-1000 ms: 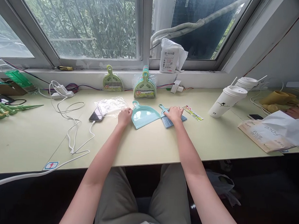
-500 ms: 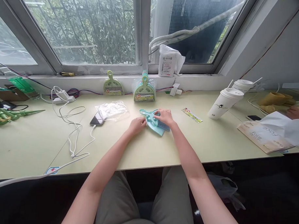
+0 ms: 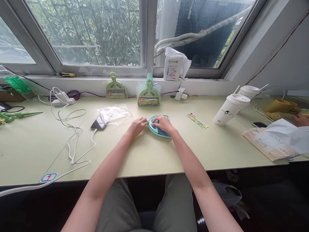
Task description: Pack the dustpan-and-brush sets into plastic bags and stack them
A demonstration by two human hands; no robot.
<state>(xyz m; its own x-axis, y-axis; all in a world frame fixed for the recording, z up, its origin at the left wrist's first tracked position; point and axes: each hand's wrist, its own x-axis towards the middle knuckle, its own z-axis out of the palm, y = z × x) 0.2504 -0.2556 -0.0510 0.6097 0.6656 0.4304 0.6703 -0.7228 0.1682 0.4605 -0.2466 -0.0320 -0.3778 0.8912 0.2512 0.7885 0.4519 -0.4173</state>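
Note:
A small light-blue dustpan (image 3: 155, 131) lies on the table with its handle toward the left. Nested in it is a matching hand brush (image 3: 165, 133), its dark bristles facing right. My left hand (image 3: 138, 127) is closed round the handle end, which its fingers mostly hide. From above, my right hand (image 3: 163, 124) pinches the brush near the middle, fingers bent. To the right lies a printed label strip (image 3: 197, 120), flat and apart from both hands. Crumpled clear plastic wrap (image 3: 115, 114) rests beyond my left hand.
Wrapped green dustpan sets (image 3: 149, 95) stand against the wall. A phone (image 3: 99, 123) with a white cable (image 3: 75, 135) lies at left. Lidded paper cups (image 3: 229, 110) and a tissue pack (image 3: 267, 143) stand right, near another person's hand (image 3: 305, 120).
The brush has turned into line with the dustpan and now sits nested in it. The pan's open edge has swung to the right. My left hand has moved onto the handle end.

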